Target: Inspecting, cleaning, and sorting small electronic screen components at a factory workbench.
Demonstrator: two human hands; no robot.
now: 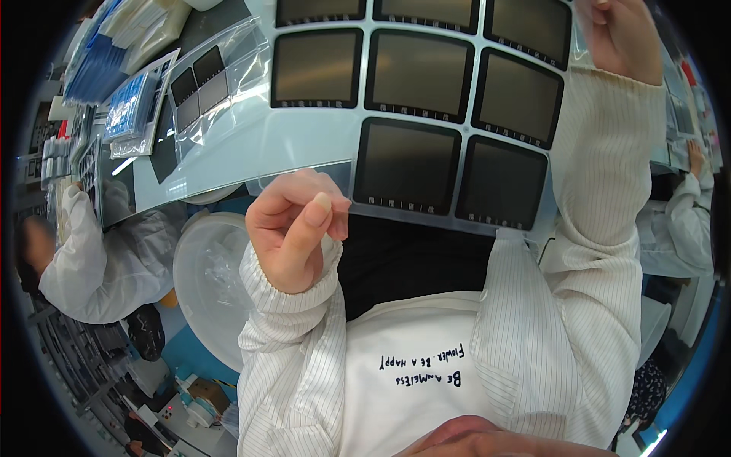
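Note:
A pale sheet bearing several dark rectangular panels in rows spreads before me; its far part runs out of the picture. Along the lower edge of each panel is a row of small light marks. By the sheet's near left edge, my left hand is closed, thumb pressed to curled fingers. A clear film edge shows beside it, but whatever lies in the pinch is too small to make out. My right hand is beside the sheet's far right edge. Its fingers are mostly cut off by the picture's top, so its grip is hidden.
Below the sheet is a glass-like tabletop. Clear bags with small dark panels, a blue-and-white packet and stacked blue sleeves lie at left. A white tub stands left of me. Co-workers in white sit on both sides.

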